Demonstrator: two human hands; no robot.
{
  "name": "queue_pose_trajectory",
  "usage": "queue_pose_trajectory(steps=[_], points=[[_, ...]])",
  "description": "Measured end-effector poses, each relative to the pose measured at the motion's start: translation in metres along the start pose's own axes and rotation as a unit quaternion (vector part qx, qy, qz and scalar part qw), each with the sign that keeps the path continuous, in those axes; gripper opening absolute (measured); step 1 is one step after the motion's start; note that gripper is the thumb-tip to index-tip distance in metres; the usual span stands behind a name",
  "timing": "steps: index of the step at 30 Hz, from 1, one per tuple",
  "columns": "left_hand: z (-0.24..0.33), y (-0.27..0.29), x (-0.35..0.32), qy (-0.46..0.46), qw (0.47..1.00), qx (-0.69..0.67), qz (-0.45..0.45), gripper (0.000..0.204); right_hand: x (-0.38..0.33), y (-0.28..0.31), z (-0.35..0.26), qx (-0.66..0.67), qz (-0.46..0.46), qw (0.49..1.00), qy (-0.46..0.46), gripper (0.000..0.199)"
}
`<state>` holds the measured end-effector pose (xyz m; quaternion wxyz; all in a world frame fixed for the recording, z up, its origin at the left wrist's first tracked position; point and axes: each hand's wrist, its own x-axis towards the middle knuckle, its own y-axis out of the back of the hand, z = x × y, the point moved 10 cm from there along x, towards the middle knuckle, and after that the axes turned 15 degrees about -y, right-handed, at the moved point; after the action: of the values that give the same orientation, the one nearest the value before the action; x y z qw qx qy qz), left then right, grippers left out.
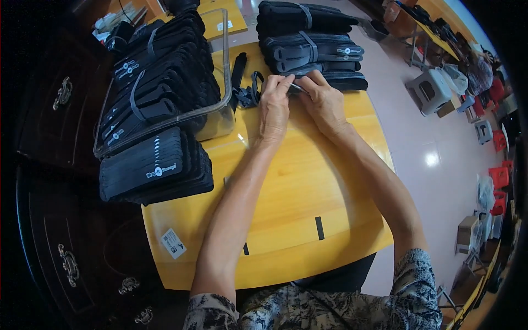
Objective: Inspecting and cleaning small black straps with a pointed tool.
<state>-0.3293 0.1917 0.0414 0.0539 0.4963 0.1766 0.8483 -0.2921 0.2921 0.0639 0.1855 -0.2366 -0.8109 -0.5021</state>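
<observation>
At the far edge of the yellow table, both my hands meet at the near side of a stack of black strap bundles [319, 49]. My left hand [275, 107] is closed, thumb and fingers pinched together. My right hand [325, 104] is closed too, its fingers bent inward. A thin grey band [295, 87] shows between the fingertips of both hands; most of it is hidden by the fingers. Similar grey bands are wrapped around the bundles behind. Left of my left hand lie several loose grey bands [247, 94] in a tangle, beside a black strap [238, 69].
A clear plastic bin [223, 104] full of banded black straps stands on the left. Before it sits a stack of black straps [148, 165]. A white label [174, 243] and dark strips lie on the yellow table [286, 187]. Grey stools [432, 91] stand on the floor at right.
</observation>
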Motion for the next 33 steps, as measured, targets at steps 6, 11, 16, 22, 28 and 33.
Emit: queue_pose_trajectory(steps=[6, 11, 16, 22, 28, 33], points=[[0.014, -0.008, 0.003, -0.041, 0.997, 0.065, -0.031, 0.044, -0.008, 0.010, 0.009, 0.115, -0.054, 0.992, -0.015, 0.021], [0.009, -0.010, -0.001, -0.054, 0.992, 0.102, -0.059, 0.033, -0.022, 0.032, 0.025, 0.219, -0.114, 0.967, -0.059, 0.026], [0.024, -0.018, 0.005, -0.034, 0.986, 0.126, -0.103, 0.030, -0.044, 0.090, 0.061, 0.342, -0.003, 0.939, -0.041, 0.022], [0.024, -0.018, 0.004, -0.034, 0.984, 0.133, -0.114, 0.030, -0.086, 0.169, 0.171, 0.569, 0.155, 0.746, -0.310, 0.013], [0.035, -0.026, 0.003, -0.105, 0.967, 0.179, -0.146, 0.030, -0.171, 0.244, 0.260, 0.601, 0.276, 0.665, -0.346, 0.019], [0.041, -0.025, 0.005, -0.088, 0.966, 0.189, -0.153, 0.032, -0.210, 0.272, 0.234, 0.655, 0.242, 0.616, -0.365, 0.024]])
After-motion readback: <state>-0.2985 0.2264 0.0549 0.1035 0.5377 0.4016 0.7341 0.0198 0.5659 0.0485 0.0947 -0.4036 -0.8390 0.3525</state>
